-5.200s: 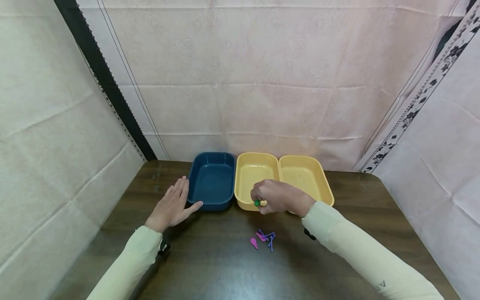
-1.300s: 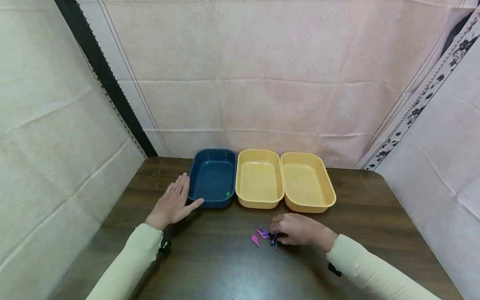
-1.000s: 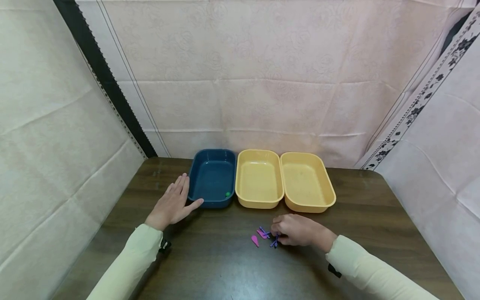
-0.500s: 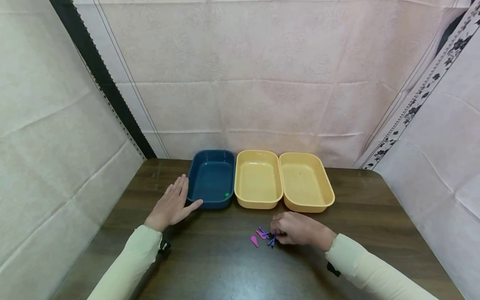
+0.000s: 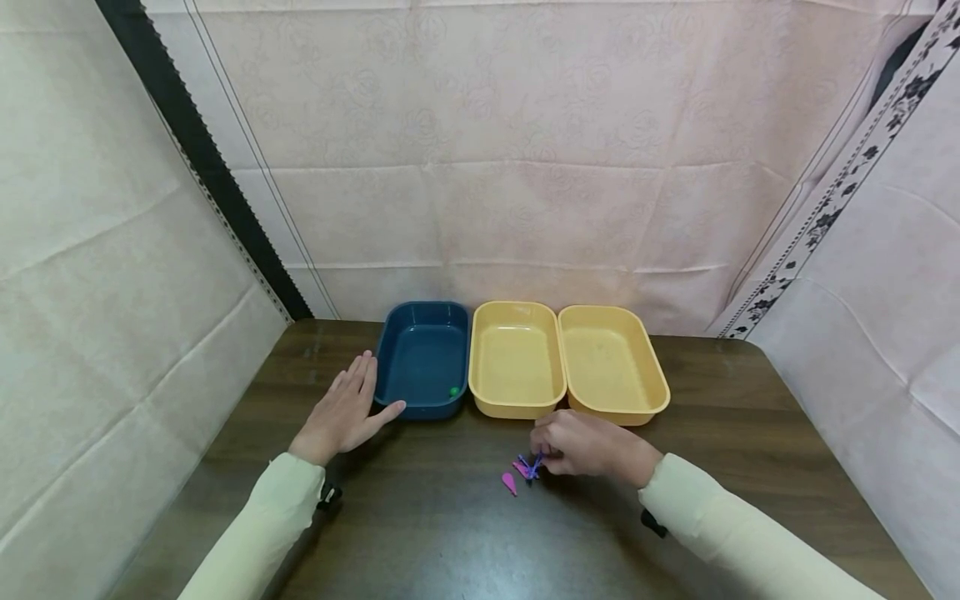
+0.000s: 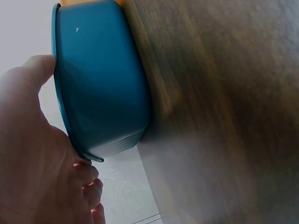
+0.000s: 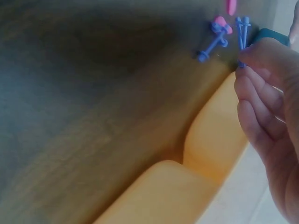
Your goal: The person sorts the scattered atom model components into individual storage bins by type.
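Observation:
My left hand [image 5: 343,412], its fingers straight, rests against the left side of the blue bin [image 5: 423,412]. In the left wrist view the thumb [image 6: 39,70] touches the bin's rim. A small green ball [image 5: 454,392] lies in that bin's near right corner. My right hand [image 5: 585,446] pinches blue knobbed sticks [image 7: 243,32] between thumb and fingertips, just above the table. Close by on the table lie another blue stick [image 7: 212,46] and a pink piece [image 7: 223,22], partly overlapped. A pink teardrop-shaped piece [image 5: 509,483] lies a little to the left.
Two yellow bins [image 5: 519,410] [image 5: 622,416] stand side by side, right of the blue one, along the back of the brown wooden table [image 5: 450,533]. Pale cloth [image 5: 540,208] hangs behind and on both sides.
The green ball, earlier in my right hand, now lies in the blue bin. My right hand moved to the blue sticks and has shifted slightly left with some. My left hand stays put.

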Demonstrator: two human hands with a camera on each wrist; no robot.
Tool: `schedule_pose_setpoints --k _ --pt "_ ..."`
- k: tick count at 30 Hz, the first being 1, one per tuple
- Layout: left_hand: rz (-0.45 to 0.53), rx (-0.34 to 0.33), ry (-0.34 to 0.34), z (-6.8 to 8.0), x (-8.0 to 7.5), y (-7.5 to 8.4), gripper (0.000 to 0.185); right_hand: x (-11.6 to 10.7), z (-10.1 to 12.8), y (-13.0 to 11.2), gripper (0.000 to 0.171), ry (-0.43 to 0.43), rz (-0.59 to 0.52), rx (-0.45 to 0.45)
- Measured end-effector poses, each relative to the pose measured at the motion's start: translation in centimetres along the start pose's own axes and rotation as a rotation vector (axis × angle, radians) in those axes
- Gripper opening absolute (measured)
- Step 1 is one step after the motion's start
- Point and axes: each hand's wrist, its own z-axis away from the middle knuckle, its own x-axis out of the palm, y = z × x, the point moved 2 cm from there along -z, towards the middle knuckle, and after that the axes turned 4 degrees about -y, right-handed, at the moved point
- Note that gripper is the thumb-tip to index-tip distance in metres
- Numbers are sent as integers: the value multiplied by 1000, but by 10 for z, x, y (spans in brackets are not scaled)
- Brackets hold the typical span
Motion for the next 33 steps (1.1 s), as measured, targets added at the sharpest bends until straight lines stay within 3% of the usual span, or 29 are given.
schedule_pose_setpoints --k 10,25,33 --pt "1 1 6 1 -1 0 103 -20 -6 -1 8 -50 -29 36" --pt "4 2 -1 1 -1 -1 103 -80 -5 9 11 106 -32 16" --pt "3 3 -4 0 1 -2 103 -101 -9 25 10 143 -17 63"
